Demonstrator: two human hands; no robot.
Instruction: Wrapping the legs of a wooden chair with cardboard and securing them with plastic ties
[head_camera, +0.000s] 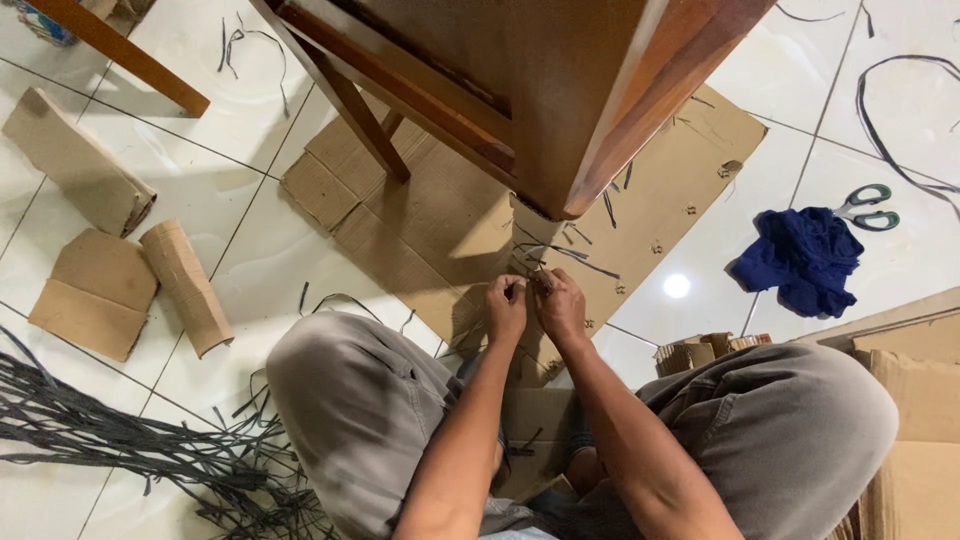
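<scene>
I sit on the floor with my knees apart, in grey trousers. My left hand (505, 308) and my right hand (560, 305) meet close together over a flattened cardboard sheet (440, 220). Both pinch a thin dark strip (545, 262) that runs up toward the corner of a wooden chair (560, 110) right in front of me. Short dark strip offcuts (590, 235) lie on the cardboard under the chair's corner.
A bundle of long dark strips (110, 435) lies at my left. Folded and rolled cardboard pieces (130, 260) sit on the white tile floor at left. A blue cloth (805, 260) and green-handled scissors (868, 206) lie at right. Stacked cardboard (920, 400) is by my right knee.
</scene>
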